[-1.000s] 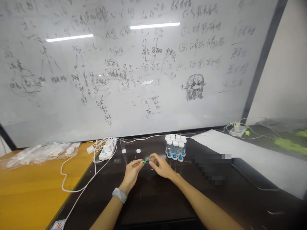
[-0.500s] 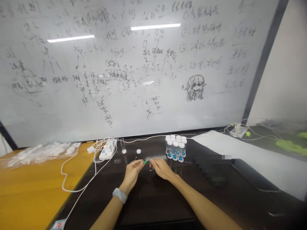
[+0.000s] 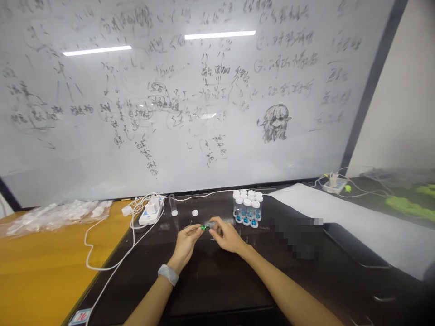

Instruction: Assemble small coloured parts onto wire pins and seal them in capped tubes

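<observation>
A small green piece point(image 3: 203, 227) is pinched between the thumb and fingers of my left hand point(image 3: 185, 244), above the dark table. My right hand point(image 3: 227, 236) has its thumb and fingers closed around a dark greyish part point(image 3: 211, 226) at the green piece's right end. Whether the two parts are joined I cannot tell; they are too small. Beyond my hands, a clear tube point(image 3: 172, 203) with a white end stands beside a loose white cap point(image 3: 195, 213). Several clear capped tubes point(image 3: 247, 209) with blue bits inside form a cluster to the right.
A white power strip point(image 3: 151, 212) with tangled cables lies at the left edge of the dark table point(image 3: 217, 280). Plastic bags point(image 3: 61, 217) rest on the yellow surface. A dark phone-like slab point(image 3: 355, 246) lies at right, near a white sheet point(image 3: 326, 213).
My right hand's fingers have spread and shifted around the dark greyish part, showing more of it. My left hand keeps its pinch on the green piece. The whole view has shifted slightly.
</observation>
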Tool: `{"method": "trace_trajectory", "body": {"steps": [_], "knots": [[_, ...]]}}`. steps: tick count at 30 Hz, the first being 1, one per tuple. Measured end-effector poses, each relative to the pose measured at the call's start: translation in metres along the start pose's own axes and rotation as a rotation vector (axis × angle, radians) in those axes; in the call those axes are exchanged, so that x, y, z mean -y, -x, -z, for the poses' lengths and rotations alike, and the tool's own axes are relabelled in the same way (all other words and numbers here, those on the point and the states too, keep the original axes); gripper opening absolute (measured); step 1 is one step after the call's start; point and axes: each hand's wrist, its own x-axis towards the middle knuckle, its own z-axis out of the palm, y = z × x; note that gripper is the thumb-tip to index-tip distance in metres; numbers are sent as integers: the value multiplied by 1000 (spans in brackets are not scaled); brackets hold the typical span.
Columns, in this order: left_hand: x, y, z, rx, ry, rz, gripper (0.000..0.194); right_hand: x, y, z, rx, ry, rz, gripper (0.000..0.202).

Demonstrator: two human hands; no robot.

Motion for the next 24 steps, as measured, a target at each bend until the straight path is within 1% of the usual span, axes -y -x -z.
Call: {"method": "trace_trajectory", "body": {"steps": [2,5,8,12,14,17,19,21,24], "knots": [[0,1,0,9,-6,6,33,1,0,0,22,28,13,23],[0,1,-1,13,-11,10,34,1,0,0,5,86,-20,32],[0,0,0,4,-7,10,35,0,1,1,-6,50,-34,24],[0,0,0,11,-5,4,34,2,1,1,22,36,-12,25],[0,1,-1,11,-3,1,33,2,1,1,22,57,-23,32],[0,1,-1,6,-3,-3,32,2,2,0,15,19,-15,24],[0,1,-1,6,-3,-3,32,1,2,-1,21,-6,3,28],[0,1,-1,11,-2,2,32,1,2,-1,21,14,0,24],[0,1,-1,14,-5,5,31,0,1,-1,-5,65,-26,33]]}}
